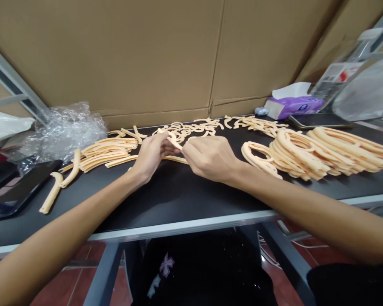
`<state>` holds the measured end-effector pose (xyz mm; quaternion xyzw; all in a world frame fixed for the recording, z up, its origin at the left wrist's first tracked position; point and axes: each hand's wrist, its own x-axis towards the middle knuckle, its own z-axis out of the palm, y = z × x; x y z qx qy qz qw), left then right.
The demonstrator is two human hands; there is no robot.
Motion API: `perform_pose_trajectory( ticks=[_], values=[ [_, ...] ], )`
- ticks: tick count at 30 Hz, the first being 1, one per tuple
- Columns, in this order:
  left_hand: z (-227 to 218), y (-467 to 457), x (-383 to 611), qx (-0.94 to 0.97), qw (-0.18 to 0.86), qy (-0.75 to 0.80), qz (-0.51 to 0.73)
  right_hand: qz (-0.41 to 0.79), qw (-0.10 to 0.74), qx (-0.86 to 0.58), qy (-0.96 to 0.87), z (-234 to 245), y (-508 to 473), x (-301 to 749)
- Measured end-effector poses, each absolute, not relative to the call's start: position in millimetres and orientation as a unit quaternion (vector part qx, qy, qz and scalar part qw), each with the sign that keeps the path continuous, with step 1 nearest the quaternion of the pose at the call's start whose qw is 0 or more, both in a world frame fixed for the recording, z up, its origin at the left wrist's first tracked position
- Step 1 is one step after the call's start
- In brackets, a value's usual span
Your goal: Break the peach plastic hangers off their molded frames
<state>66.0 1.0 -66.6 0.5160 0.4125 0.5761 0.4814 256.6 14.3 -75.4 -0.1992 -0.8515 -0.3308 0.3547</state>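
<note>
My left hand [153, 154] and my right hand [209, 156] meet over the middle of the black table. Between them is a curved cream-coloured strip [175, 141]; the fingers of both hands close on it. My fingers partly hide its ends. Behind the hands lies a loose heap of small curved cream pieces [207, 126]. Left of my left hand are stacked long cream strips [107, 154]. Under the hands a long thin strip [175, 159] rests on the table. Right of my right hand stand rows of ring-shaped cream pieces [296, 155].
Two curved tubes [52, 193] lie at the left beside a dark phone [19, 191]. Crumpled clear plastic wrap [70, 129] sits behind them. A purple tissue pack [293, 106] and another phone [321, 120] are at the back right. A cardboard wall [153, 59] closes off the back.
</note>
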Motion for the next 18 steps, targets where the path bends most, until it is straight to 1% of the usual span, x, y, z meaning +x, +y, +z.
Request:
perform_pose_trajectory(
  ticks=[4, 8, 12, 13, 15, 18],
  values=[
    [-59, -3, 67, 0.515, 0.459, 0.420, 0.591, -0.267, 0.307, -0.223, -0.886, -77, 12, 250],
    [-39, -3, 56, 0.522, 0.399, 0.424, 0.624, -0.170, 0.264, -0.308, -0.898, -71, 6, 243],
    [-15, 5, 28, 0.514, 0.322, 0.462, 0.646, -0.081, 0.172, -0.363, -0.912, -61, 7, 235],
    [-11, 8, 21, 0.527, 0.296, 0.457, 0.653, -0.069, 0.148, -0.366, -0.916, -60, 9, 233],
    [-6, 12, 9, 0.541, 0.280, 0.457, 0.648, -0.055, 0.110, -0.366, -0.923, -60, 16, 229],
    [-2, 15, 2, 0.567, 0.260, 0.502, 0.599, -0.066, 0.095, -0.378, -0.919, -62, 24, 227]
  ],
)
